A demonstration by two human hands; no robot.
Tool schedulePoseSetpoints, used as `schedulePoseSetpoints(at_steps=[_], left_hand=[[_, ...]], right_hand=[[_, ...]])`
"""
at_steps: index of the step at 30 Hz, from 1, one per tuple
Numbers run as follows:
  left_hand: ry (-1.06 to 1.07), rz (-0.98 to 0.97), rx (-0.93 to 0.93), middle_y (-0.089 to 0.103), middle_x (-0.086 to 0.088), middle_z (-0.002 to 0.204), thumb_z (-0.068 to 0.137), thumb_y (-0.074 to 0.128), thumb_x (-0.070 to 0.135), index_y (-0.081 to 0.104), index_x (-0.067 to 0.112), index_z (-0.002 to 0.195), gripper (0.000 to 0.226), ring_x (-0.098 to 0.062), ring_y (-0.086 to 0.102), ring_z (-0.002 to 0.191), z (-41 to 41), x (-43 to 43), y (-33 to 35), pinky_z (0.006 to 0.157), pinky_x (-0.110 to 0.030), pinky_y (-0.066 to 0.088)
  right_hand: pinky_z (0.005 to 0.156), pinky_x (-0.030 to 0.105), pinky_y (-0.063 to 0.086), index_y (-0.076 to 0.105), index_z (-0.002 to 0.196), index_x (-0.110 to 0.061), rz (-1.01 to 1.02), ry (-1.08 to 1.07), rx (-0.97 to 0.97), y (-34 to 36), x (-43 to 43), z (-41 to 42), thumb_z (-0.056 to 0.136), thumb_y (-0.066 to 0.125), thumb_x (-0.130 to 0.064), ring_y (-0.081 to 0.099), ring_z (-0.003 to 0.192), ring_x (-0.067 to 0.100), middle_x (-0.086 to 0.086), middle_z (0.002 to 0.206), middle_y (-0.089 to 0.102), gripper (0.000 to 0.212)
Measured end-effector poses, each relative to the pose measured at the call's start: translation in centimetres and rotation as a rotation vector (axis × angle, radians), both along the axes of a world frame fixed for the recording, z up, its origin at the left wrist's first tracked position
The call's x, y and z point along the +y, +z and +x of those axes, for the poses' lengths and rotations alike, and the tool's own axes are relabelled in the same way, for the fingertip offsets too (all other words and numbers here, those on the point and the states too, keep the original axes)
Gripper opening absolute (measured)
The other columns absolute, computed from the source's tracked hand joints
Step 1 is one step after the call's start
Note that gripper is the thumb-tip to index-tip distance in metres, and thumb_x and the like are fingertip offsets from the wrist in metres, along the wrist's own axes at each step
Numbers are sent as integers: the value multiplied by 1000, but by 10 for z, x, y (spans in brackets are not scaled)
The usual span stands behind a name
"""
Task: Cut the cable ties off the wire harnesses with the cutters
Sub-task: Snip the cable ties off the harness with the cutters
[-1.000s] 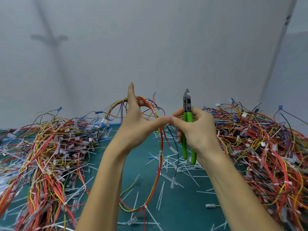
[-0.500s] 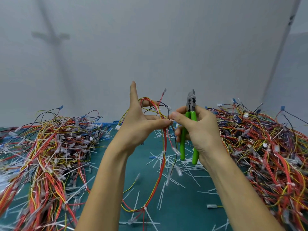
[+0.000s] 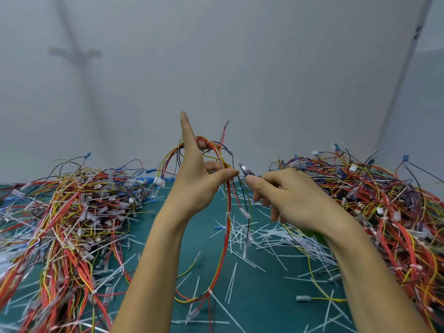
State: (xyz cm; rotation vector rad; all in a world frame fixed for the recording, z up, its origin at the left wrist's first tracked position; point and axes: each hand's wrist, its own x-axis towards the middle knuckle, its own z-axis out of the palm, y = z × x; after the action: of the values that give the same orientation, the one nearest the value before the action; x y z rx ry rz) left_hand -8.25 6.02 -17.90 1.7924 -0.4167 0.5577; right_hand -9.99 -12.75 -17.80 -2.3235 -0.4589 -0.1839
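My left hand [image 3: 199, 181] holds up a wire harness [image 3: 225, 227] of red, yellow and black wires, pinched between thumb and curled fingers, with the index finger pointing straight up. The harness loops over the hand and hangs down to the green mat. A white cable tie [image 3: 219, 156] circles the bundle just above my thumb. My right hand [image 3: 288, 198] grips the cutters [image 3: 245, 171]; only the metal jaws show past the fingers, tilted left and close to the harness. A sliver of green handle [image 3: 317, 235] peeks out under the wrist.
A big heap of tangled harnesses [image 3: 64, 219] lies on the left, another heap [image 3: 389, 207] on the right. Cut white tie pieces [image 3: 271, 239] litter the green mat [image 3: 259, 296] between them. A grey wall stands behind the table.
The cutters have swung from upright to tilted left, their jaws now beside the harness. My right hand turned over, hiding the green handles. My left hand rose slightly with the harness.
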Motion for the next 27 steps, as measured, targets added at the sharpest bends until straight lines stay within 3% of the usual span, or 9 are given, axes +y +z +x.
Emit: schedulePoseSetpoints(at_steps=[4, 7, 11, 14, 20, 23, 27], left_hand=[[19, 5, -19, 48, -16, 123, 80, 74, -5, -21, 38, 150, 125, -27, 68, 72, 0, 1, 0, 82, -27, 58], [15, 12, -21, 48, -17, 122, 80, 74, -6, -21, 38, 150, 125, -20, 65, 68, 0, 1, -1, 81, -28, 58], [8, 15, -3, 47, -17, 125, 80, 74, -5, -22, 39, 149, 126, -34, 68, 78, 1, 0, -1, 84, -34, 59], [5, 17, 13, 48, -16, 125, 80, 74, -4, -22, 41, 148, 127, -34, 69, 80, 1, 1, 0, 86, -38, 58], [16, 27, 34, 48, -12, 120, 79, 76, -3, -22, 40, 149, 128, -31, 70, 78, 1, 2, 0, 83, -32, 59], [22, 42, 42, 48, -7, 118, 79, 76, -3, -22, 38, 149, 127, -29, 71, 78, 0, 2, 0, 83, -32, 59], [29, 35, 62, 47, -12, 122, 80, 76, -2, -22, 38, 149, 127, -33, 70, 82, 1, 1, -1, 87, -38, 58]], right_hand=[[60, 34, 53, 67, 71, -21, -44, 7, 19, -2, -4, 3, 95, 43, -61, 66, 47, 11, 13, 70, 68, 52], [55, 31, 52, 68, 72, -21, -46, 21, 46, -3, -5, 3, 95, 43, -61, 67, 49, 12, 7, 72, 67, 51], [55, 31, 52, 67, 74, -21, -45, 37, 54, -4, -3, 3, 94, 42, -61, 67, 50, 12, 4, 73, 66, 52], [58, 35, 53, 66, 73, -23, -56, 35, 43, -3, 0, 2, 95, 40, -61, 67, 50, 11, 7, 74, 67, 51], [56, 35, 52, 65, 67, -21, -66, 30, 19, -1, 2, 0, 96, 42, -59, 64, 48, 16, 10, 70, 65, 52], [55, 31, 46, 66, 64, -21, -91, 13, -2, 0, 3, 0, 96, 43, -58, 53, 42, 5, 0, 59, 61, 54], [53, 26, 42, 64, 61, -21, -73, 14, 6, -1, 5, 1, 97, 44, -55, 50, 39, 0, -1, 57, 60, 53]])
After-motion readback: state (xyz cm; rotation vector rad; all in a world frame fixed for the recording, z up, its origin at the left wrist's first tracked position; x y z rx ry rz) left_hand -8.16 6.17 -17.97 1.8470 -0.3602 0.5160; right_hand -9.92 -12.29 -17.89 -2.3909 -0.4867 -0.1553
